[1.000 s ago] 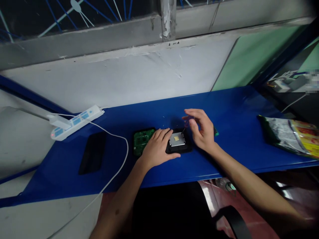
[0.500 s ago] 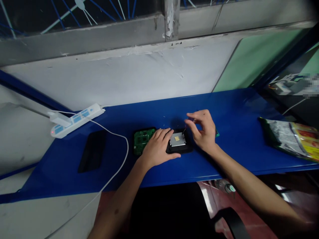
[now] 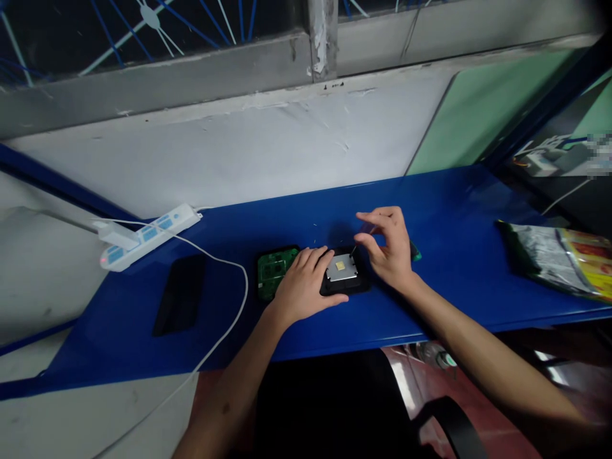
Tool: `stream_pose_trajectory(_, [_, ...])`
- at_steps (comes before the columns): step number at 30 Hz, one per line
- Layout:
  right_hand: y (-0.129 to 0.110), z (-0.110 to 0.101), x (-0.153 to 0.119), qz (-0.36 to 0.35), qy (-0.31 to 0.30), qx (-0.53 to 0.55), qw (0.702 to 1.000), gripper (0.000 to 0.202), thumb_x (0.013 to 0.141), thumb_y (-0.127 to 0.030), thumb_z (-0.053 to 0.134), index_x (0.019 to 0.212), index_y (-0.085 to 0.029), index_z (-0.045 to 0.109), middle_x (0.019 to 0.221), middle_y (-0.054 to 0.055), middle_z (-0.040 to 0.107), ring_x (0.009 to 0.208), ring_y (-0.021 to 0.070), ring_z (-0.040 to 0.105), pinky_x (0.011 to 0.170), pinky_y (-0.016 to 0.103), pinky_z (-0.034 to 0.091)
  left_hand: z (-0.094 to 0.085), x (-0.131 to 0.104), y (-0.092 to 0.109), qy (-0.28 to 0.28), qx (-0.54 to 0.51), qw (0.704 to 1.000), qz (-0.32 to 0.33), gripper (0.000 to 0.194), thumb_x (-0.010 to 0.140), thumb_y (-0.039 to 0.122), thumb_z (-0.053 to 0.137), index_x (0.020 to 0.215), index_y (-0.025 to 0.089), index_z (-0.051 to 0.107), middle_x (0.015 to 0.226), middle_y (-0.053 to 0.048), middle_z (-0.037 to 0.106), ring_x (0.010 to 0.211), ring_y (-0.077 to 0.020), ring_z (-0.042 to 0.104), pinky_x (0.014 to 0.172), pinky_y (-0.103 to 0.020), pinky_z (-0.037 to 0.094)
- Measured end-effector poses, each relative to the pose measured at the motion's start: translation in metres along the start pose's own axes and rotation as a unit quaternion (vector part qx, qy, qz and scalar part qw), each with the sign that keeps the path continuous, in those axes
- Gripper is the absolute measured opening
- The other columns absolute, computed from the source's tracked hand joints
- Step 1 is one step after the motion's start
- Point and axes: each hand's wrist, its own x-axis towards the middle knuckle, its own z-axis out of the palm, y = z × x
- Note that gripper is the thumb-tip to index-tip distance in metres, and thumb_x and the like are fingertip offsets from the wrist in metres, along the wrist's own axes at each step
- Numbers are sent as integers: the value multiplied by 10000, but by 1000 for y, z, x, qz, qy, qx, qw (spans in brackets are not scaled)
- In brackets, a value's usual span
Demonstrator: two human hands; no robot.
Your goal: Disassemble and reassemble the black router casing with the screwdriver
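Observation:
My left hand lies across the left part of a small black case, fingers toward its far edge and thumb along its near edge, holding it on the table. Inside the case sits a silver metal plate with a pale square pad in its middle. Pinched in my right hand is a small screwdriver; its thin shaft points down at the plate's far right corner, and the fingers partly hide its handle. Left of the case is a green circuit board in a black shell, partly covered by my left hand.
A white power strip with a plug and white cable lies at the left. Near it is a flat black object. A small green piece shows behind my right hand. A shiny packet lies at the right on the blue table.
Both hands keep their places at the case. My right-hand fingers have shifted slightly around the screwdriver, and the whole view has moved a little.

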Motion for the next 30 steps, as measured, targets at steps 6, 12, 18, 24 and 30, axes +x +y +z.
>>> stream_pose_trajectory(6, [-1,0,0,11,25,2,1000,278,936,-247,657,1202,-328,653,953,37,620,830,184,635,700,361,594,-2,1,1,-3,0,1000,1,924,820,738,644,1490,160,379,1503,-158,475,1398,-379,410,1175,-533,327])
stream_pose_trajectory(12, [-2,1,-4,69,-12,94,993,329,1028,-264,433,1330,-300,560,1193,76,668,945,206,716,781,403,615,-2,1,2,0,1,1000,0,931,802,724,679,1480,153,393,1501,-157,477,1395,-385,412,1177,-533,324])
stream_pose_trajectory(18, [-4,0,-2,45,-11,64,997,292,976,-300,564,1265,-291,606,1127,81,570,882,203,677,670,378,612,-1,0,2,8,-5,1000,-1,910,809,720,675,1486,185,386,1500,-146,481,1395,-385,419,1171,-546,329])
stream_pose_trajectory(24, [1,-1,0,1,7,22,1000,297,921,-275,672,1213,-327,653,1000,49,585,849,196,631,663,375,599,-1,0,1,5,-7,1000,1,930,804,731,672,1484,163,387,1502,-148,479,1399,-380,408,1180,-528,321])
stream_pose_trajectory(30, [-4,0,-4,39,8,73,996,306,987,-220,553,1278,-295,612,1077,48,720,856,185,718,728,366,610,-1,0,0,-2,-11,1000,-1,927,816,746,644,1497,183,366,1512,-147,470,1408,-383,401,1174,-537,323])
